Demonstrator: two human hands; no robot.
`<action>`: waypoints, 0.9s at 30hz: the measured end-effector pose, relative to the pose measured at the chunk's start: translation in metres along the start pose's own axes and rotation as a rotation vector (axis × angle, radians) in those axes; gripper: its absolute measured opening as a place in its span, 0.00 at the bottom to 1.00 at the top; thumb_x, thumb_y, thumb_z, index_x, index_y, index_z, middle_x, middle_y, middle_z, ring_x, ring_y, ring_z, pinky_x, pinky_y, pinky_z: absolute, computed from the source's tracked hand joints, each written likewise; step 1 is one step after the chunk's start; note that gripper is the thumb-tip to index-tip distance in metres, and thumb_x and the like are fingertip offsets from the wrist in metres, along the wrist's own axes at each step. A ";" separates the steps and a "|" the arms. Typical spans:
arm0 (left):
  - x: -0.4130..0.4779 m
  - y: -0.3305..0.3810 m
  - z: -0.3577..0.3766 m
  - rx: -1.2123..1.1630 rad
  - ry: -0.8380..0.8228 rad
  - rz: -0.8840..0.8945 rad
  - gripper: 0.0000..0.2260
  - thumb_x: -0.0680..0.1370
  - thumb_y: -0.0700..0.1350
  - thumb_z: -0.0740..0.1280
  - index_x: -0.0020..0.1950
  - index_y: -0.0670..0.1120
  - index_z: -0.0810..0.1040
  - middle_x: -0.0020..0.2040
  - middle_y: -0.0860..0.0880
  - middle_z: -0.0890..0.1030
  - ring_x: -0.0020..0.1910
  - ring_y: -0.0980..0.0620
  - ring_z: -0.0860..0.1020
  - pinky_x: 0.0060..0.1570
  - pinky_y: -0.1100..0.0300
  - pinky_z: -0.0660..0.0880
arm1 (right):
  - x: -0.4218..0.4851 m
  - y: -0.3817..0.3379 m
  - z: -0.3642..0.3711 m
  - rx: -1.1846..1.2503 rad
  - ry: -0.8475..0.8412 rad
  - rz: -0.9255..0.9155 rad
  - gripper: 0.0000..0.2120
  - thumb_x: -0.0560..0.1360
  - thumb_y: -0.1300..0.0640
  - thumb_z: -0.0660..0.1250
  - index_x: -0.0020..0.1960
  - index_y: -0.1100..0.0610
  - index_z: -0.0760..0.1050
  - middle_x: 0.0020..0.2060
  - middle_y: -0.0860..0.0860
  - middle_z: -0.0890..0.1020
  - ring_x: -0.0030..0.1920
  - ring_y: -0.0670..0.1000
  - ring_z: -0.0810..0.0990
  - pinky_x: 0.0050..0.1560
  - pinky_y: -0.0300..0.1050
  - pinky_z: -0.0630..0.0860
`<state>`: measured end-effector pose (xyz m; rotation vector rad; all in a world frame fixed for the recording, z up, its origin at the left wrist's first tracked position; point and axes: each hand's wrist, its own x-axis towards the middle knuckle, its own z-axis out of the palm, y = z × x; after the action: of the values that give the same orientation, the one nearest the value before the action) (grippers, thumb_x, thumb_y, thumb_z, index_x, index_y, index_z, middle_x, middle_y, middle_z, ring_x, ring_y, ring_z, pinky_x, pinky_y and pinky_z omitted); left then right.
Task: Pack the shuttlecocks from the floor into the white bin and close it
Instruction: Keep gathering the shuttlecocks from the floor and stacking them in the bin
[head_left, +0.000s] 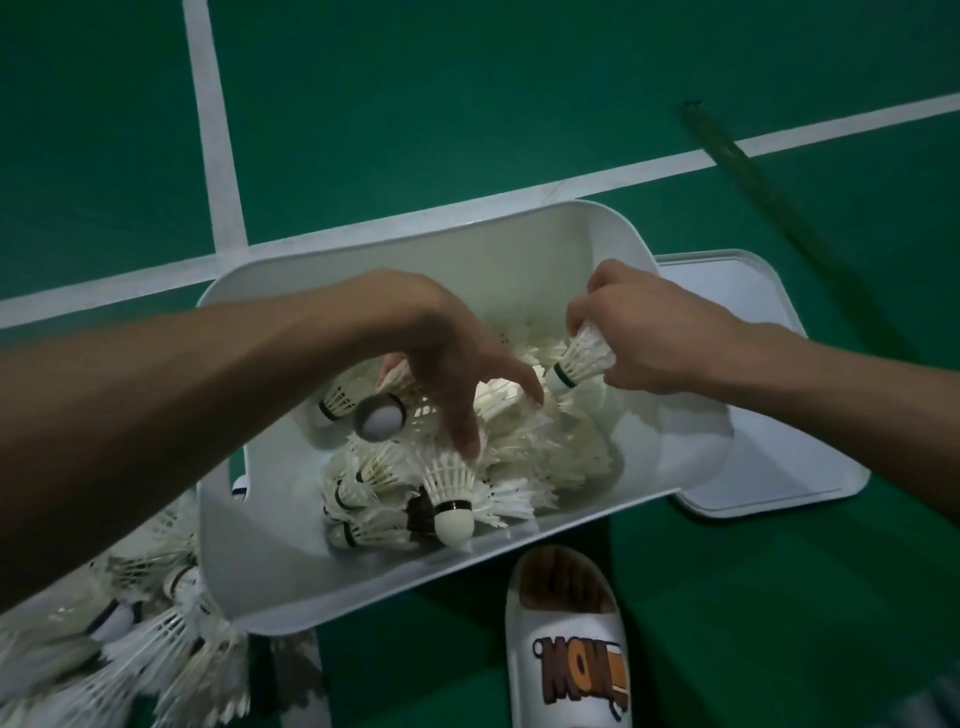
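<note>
White feathered shuttlecocks (545, 447) are heaped in the white plastic bin (467, 249); loose shuttlecocks (145, 639) are left on the green floor (519, 104) (the flat white lid (789, 457) is set aside for filling); the left hand (447, 358) is spread, fingers apart, over the heap, seemingly for release; a single shuttlecock (582, 358) is clamped in the right hand (639, 332).

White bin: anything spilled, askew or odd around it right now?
Nothing looks broken. A loose heap of shuttlecocks lies on the floor beside the white bin at its near-left corner, and the lid lies off, partly hidden by the bin's right side.
</note>
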<state>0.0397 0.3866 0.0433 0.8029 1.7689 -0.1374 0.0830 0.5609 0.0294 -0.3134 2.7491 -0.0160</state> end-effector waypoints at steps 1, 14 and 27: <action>0.003 0.000 0.001 0.076 0.010 0.009 0.43 0.66 0.58 0.76 0.74 0.64 0.55 0.52 0.59 0.75 0.52 0.55 0.73 0.60 0.51 0.73 | 0.000 -0.001 -0.001 -0.009 -0.018 -0.002 0.21 0.69 0.64 0.70 0.60 0.50 0.76 0.53 0.52 0.70 0.53 0.56 0.76 0.52 0.45 0.73; 0.007 -0.004 0.005 0.087 0.082 0.050 0.39 0.73 0.53 0.72 0.75 0.64 0.50 0.75 0.51 0.61 0.55 0.58 0.65 0.60 0.58 0.67 | -0.002 -0.014 0.031 0.149 -0.212 0.014 0.32 0.63 0.46 0.79 0.63 0.52 0.74 0.53 0.52 0.80 0.48 0.51 0.75 0.45 0.40 0.69; -0.013 -0.026 0.003 -0.165 0.196 0.114 0.36 0.74 0.51 0.70 0.75 0.63 0.52 0.37 0.63 0.75 0.27 0.67 0.77 0.31 0.68 0.71 | -0.001 -0.006 0.028 0.414 -0.373 0.013 0.42 0.64 0.53 0.79 0.72 0.50 0.61 0.67 0.51 0.71 0.54 0.49 0.76 0.51 0.40 0.72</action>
<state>0.0289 0.3601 0.0459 0.8162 1.8842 0.1668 0.0958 0.5562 0.0041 -0.1630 2.3059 -0.4670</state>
